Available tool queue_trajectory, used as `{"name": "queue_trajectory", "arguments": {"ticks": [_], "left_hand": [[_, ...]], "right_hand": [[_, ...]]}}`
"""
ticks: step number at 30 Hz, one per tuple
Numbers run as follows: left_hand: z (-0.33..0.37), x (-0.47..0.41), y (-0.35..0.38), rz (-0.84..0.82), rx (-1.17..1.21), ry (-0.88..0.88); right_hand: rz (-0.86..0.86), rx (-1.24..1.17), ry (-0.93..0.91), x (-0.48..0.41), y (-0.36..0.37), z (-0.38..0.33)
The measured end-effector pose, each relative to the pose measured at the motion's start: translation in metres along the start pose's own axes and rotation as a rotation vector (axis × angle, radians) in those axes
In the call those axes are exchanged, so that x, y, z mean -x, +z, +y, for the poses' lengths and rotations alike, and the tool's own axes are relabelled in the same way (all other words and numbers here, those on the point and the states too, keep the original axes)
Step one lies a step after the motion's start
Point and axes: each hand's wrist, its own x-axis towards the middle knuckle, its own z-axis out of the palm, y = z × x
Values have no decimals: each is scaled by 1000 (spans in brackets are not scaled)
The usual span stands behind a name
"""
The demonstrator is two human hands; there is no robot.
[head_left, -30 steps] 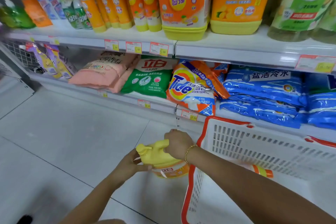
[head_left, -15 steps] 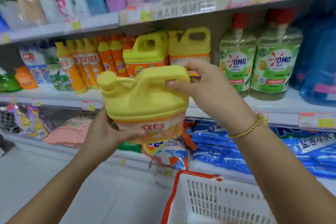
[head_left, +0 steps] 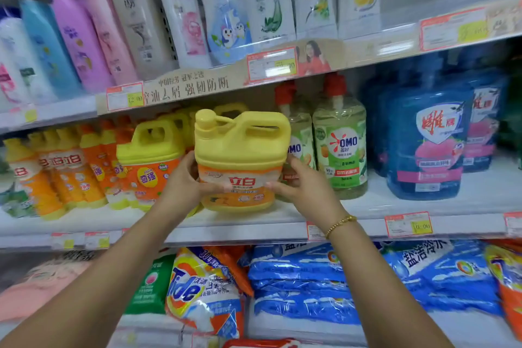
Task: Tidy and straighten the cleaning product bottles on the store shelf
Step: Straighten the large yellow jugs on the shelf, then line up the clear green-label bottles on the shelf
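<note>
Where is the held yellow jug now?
Head view, centre: left hand and right hand hold the yellow jug at the middle shelf front, between a second jug and OMO bottles.

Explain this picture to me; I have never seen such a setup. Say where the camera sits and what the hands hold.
No machine here: a person works with two bare hands. The single camera sits on their head, looking forward and down. The left hand and right hand grip the sides of a yellow jug at the front of the middle shelf. Beside it stand a second yellow jug and green OMO bottles. Shampoo bottles stand on the shelf above; detergent bags lie below.
</note>
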Motion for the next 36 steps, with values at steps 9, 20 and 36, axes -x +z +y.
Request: {"name": "queue_trajectory", "arguments": {"ticks": [9, 20, 36], "left_hand": [[-35, -25, 2, -7, -40, -45], [-75, 0, 9, 365, -449, -25], [-83, 6, 18, 489, -244, -6]], "right_hand": [[66, 142, -78, -9, 34, 21], [99, 346, -56, -11, 64, 42], [-21, 647, -86, 2, 79, 19]]}}
